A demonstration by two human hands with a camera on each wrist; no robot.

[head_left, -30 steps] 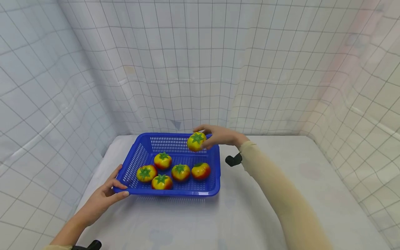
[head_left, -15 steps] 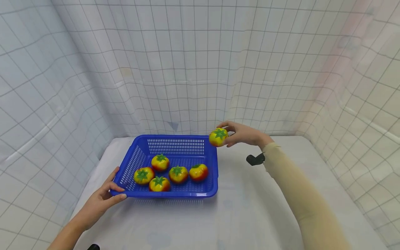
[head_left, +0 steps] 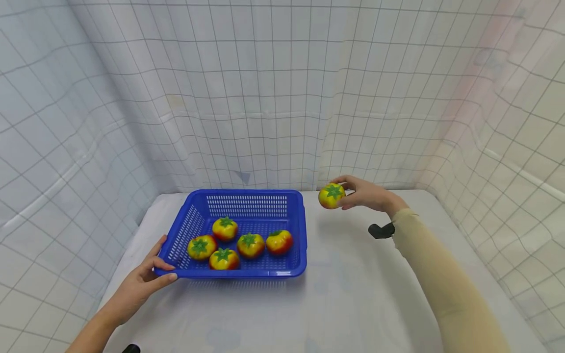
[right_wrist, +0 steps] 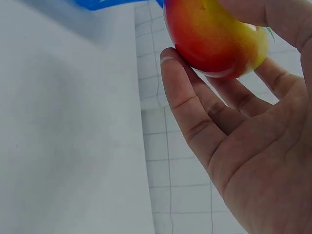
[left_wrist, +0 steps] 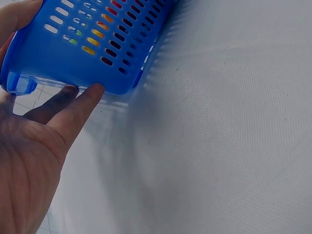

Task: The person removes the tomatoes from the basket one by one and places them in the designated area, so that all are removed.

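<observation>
In the head view, a yellow-and-red tomato-shaped fruit (head_left: 331, 196) is held right of centre in the frame by the right hand (head_left: 367, 194), just beyond the right side of a blue slotted basket (head_left: 304, 245). It is pinched at the digit ends, the thumb being laid along its lower right and the fingers at its upper right, so that the grip is spread only as wide as the fruit. The green leafy crown is turned toward the camera, and a faint shadow is cast on the white-covered bench (head_left: 348, 289) below. Five similar fruits (head_left: 250, 245) are contained in the basket, left of centre. Its near left corner is gripped at lower left by the left hand (head_left: 138, 285), with thumb and index finger set on the rim. In the right wrist view, the red flank hidden from above is revealed at the top of the frame, and a gap is seen between fruit and palm. In the left wrist view, fingertips are seen against the basket's outer wall near its base, and red, yellow and green are glimpsed through the slots at the top.
</observation>
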